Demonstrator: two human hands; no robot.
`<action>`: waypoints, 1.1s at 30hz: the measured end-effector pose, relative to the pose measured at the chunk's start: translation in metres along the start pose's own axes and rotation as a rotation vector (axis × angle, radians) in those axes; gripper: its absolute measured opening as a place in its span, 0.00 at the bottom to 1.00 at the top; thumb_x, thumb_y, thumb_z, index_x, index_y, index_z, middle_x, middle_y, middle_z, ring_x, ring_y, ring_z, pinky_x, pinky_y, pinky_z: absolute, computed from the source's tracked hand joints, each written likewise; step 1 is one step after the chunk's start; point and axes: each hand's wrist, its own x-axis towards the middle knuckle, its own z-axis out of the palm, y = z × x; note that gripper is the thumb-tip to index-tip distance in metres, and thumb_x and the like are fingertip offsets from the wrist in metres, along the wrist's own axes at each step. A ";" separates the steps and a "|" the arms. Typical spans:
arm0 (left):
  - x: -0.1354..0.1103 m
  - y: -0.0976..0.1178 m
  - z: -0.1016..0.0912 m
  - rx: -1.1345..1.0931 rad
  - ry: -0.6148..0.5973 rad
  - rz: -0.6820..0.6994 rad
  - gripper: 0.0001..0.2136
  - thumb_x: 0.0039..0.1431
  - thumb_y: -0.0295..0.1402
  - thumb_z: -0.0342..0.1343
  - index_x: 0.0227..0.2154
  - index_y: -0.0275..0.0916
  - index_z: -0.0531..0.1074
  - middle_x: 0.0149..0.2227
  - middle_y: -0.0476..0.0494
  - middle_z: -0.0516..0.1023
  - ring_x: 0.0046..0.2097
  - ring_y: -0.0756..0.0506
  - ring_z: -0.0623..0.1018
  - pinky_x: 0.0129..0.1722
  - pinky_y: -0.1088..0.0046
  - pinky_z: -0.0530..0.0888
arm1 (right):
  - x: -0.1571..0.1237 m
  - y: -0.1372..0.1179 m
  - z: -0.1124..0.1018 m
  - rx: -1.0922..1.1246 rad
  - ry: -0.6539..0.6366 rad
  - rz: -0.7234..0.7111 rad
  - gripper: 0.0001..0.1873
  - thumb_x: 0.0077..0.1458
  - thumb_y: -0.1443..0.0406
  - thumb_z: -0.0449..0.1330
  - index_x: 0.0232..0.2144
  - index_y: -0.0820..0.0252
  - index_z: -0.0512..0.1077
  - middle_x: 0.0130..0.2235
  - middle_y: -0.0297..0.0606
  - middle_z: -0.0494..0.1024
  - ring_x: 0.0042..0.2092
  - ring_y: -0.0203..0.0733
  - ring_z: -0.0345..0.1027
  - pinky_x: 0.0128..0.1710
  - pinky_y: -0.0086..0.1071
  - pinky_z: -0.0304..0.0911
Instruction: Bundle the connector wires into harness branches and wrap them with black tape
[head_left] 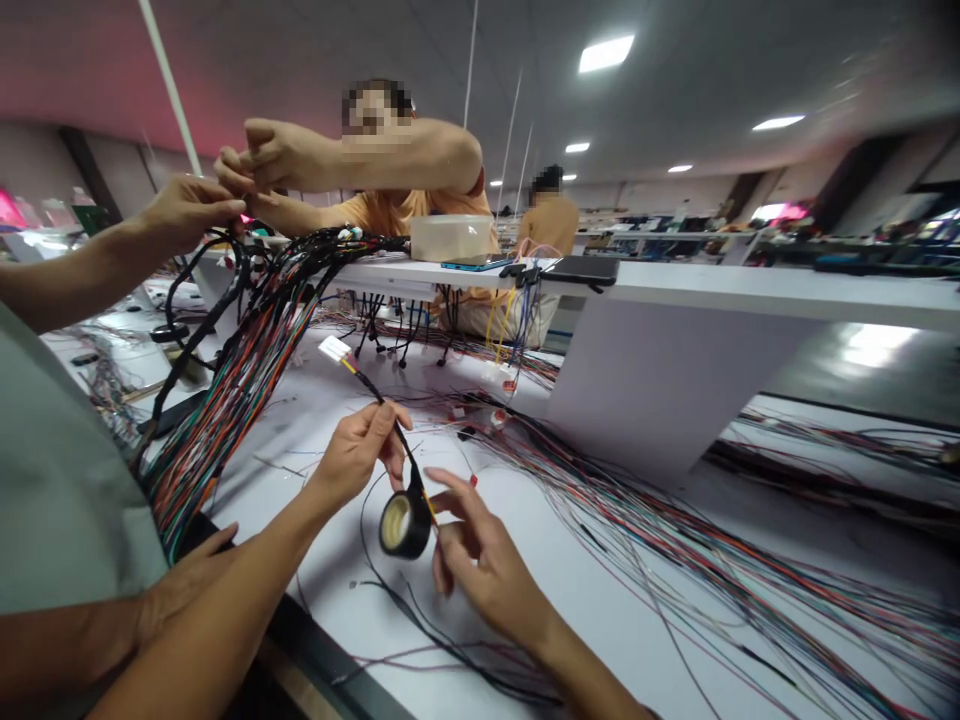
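My left hand pinches a thin wire bundle partly wrapped in black tape. A white connector sits at its upper end, with short yellow and red wires showing below it. From the bundle hangs a roll of black tape, its strip stuck to the wires between my two hands. My right hand, fingers curled, closes on the lower yellow and dark wires just right of the roll. Part of that grip is hidden by the fingers.
A thick wire harness drapes off the raised white shelf at left. Two co-workers' hands meet above it; another person's hand rests lower left. Many loose wires cross the white table. A plastic tub stands on the shelf.
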 end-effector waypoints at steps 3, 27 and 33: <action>0.004 -0.004 0.002 -0.008 0.127 -0.035 0.19 0.56 0.51 0.51 0.29 0.37 0.68 0.11 0.56 0.67 0.11 0.53 0.64 0.11 0.81 0.60 | 0.001 -0.017 0.008 -0.340 -0.114 -0.263 0.31 0.50 0.74 0.50 0.57 0.52 0.58 0.43 0.39 0.69 0.34 0.36 0.67 0.35 0.31 0.66; -0.022 -0.019 0.015 0.119 -0.006 -0.086 0.16 0.57 0.43 0.55 0.28 0.35 0.78 0.13 0.51 0.68 0.15 0.54 0.65 0.17 0.78 0.61 | -0.018 0.004 -0.002 -0.084 -0.002 -0.076 0.24 0.53 0.67 0.53 0.53 0.51 0.61 0.44 0.39 0.72 0.30 0.35 0.70 0.32 0.31 0.68; -0.032 -0.029 0.021 -0.118 0.180 -0.113 0.16 0.58 0.43 0.54 0.26 0.34 0.76 0.12 0.55 0.62 0.15 0.57 0.60 0.16 0.81 0.57 | -0.013 0.017 -0.006 0.235 0.272 0.134 0.14 0.56 0.60 0.51 0.44 0.57 0.62 0.30 0.35 0.74 0.18 0.32 0.64 0.16 0.26 0.61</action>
